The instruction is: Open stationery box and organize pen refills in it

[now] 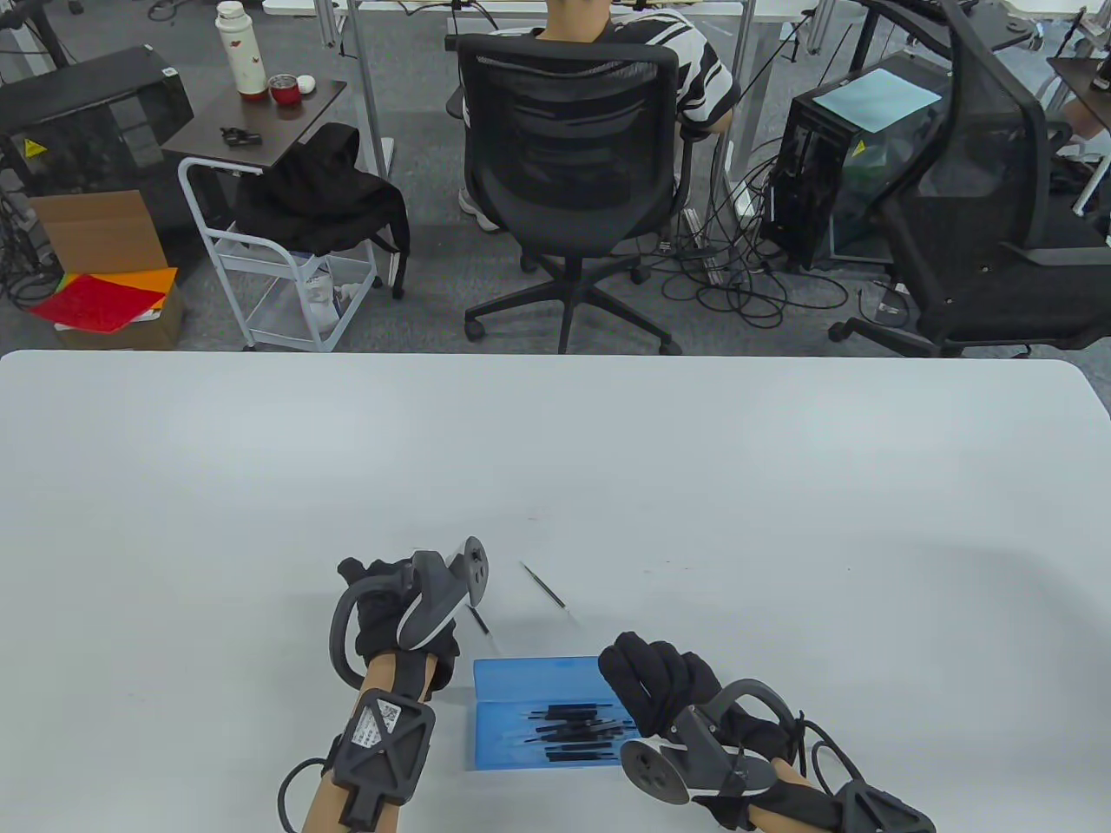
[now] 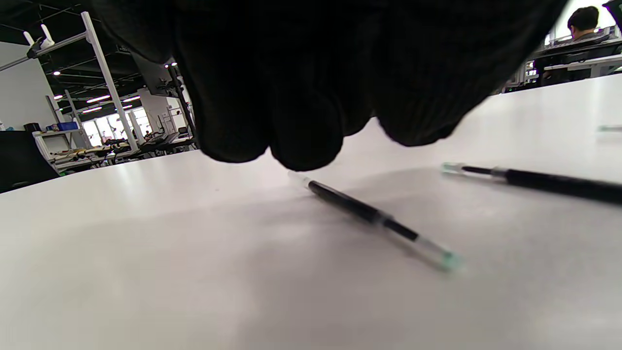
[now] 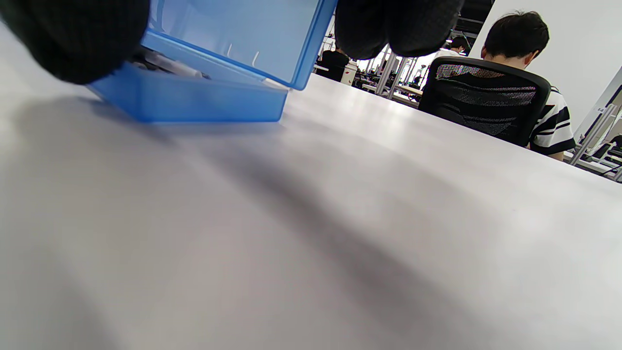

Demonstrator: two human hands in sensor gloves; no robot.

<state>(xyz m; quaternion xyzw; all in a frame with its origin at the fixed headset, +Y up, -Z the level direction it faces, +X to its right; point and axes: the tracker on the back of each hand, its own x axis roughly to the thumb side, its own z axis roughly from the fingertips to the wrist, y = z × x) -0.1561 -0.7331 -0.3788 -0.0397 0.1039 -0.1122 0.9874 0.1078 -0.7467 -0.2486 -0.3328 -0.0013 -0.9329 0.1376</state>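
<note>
box (image 1: 521, 678) – translucent blue plastic, glossy | table (image 1: 555, 468) – smooth matt white | gloves (image 1: 386, 607) – black knit cloth

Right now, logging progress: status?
Left hand touching loose refill. Right hand holds open blue box. Second refill still out.

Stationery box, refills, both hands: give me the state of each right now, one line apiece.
Stationery box: open, lid raised, several refills inside.
Near refill: loose on the table, left fingertips at its end.
Far refill: loose on the table, untouched.
Left hand: fingers reaching down to the near refill, grip not clear.
Right hand: resting on the box's right side; hold not clear.
</note>
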